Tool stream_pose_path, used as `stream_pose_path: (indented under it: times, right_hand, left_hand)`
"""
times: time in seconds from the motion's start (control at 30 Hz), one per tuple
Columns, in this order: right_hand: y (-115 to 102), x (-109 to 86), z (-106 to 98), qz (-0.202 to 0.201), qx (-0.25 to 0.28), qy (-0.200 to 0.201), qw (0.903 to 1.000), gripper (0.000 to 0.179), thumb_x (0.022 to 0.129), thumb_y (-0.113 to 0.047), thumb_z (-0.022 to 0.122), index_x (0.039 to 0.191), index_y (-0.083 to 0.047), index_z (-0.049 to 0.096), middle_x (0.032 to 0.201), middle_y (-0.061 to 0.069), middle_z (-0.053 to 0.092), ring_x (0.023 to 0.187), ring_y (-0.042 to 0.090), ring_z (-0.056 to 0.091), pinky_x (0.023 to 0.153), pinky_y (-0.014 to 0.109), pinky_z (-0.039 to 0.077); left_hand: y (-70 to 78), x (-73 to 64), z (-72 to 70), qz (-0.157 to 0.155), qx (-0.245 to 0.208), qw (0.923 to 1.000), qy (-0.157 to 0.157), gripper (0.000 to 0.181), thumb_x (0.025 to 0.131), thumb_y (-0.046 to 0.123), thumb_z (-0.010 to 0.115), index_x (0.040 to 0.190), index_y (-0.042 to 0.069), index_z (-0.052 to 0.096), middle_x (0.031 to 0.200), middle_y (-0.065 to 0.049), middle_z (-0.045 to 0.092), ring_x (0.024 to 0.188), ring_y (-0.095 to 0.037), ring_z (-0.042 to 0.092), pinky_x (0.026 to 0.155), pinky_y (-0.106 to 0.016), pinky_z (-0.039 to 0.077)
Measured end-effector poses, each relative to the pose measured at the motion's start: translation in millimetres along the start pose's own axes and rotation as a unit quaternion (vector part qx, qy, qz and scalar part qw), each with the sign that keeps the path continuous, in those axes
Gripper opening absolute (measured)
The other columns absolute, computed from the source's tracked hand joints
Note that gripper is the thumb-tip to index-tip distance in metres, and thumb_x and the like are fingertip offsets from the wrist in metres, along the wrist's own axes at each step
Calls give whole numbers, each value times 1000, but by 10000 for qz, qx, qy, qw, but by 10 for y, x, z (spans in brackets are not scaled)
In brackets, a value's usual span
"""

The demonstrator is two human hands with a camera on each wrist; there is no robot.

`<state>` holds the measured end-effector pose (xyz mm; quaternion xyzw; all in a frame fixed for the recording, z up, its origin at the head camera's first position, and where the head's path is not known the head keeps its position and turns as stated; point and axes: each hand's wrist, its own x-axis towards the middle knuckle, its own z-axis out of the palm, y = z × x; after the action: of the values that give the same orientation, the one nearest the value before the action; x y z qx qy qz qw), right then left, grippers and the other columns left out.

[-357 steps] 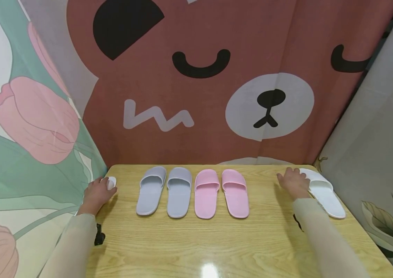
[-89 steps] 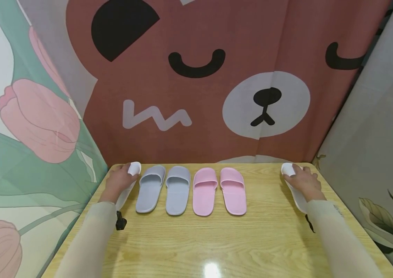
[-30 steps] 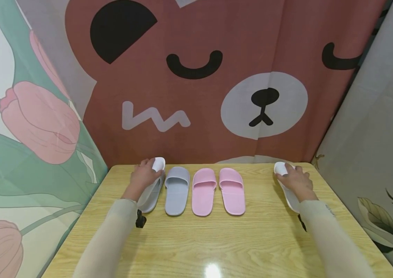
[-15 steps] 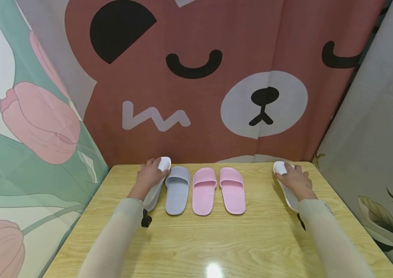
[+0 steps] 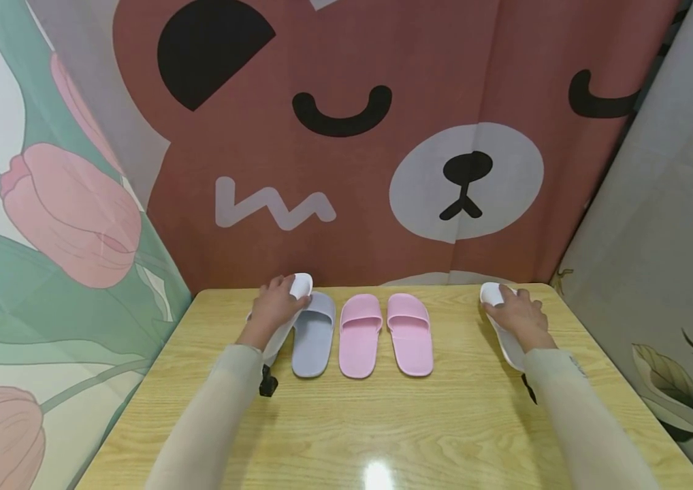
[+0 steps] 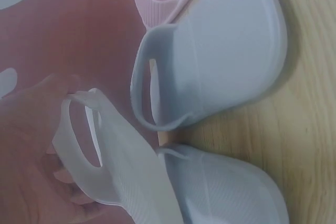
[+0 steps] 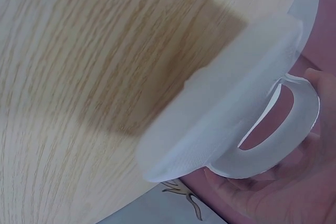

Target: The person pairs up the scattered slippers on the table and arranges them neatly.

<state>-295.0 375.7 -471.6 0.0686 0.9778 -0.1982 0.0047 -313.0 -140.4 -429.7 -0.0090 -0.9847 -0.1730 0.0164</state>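
Observation:
My left hand (image 5: 274, 305) grips a white slipper (image 5: 302, 284) by its strap end, tilted, above the left grey slipper. In the head view that grey slipper is almost wholly covered; in the left wrist view the left grey slipper (image 6: 226, 187) shows beneath the white one. Just right of it lies the right grey slipper (image 5: 312, 347), its strap partly overlapped. On the right side, my right hand (image 5: 518, 316) holds the other white slipper (image 5: 510, 348) by the strap, and the right wrist view shows this white slipper (image 7: 226, 103) tilted, with its shadow on the wood.
Two pink slippers (image 5: 361, 344) lie side by side in the middle of the row, toes toward the back edge. The wooden table (image 5: 346, 422) meets a bear-print curtain (image 5: 334, 252) behind. Printed cloths hang at the left and right sides.
My left hand has carried its white slipper from the table's left end rightward over the grey one. Earlier my right hand took the other white slipper from the right edge; lately it barely moves.

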Motion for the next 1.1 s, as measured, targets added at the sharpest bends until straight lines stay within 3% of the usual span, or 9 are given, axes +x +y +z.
stream_pose_path:
  times: [1.1]
  right_hand:
    - [-77,11,-8,47,-42,-112,9999,88,99,-59,49,161,-6,16,150,42,18,125,68,29,91,76,37]
  left_hand:
    - [482,60,172,366,-208,9991,110,78,95,56,61,158,17,37,159,-16,35,142,-46,34,108,-66,36]
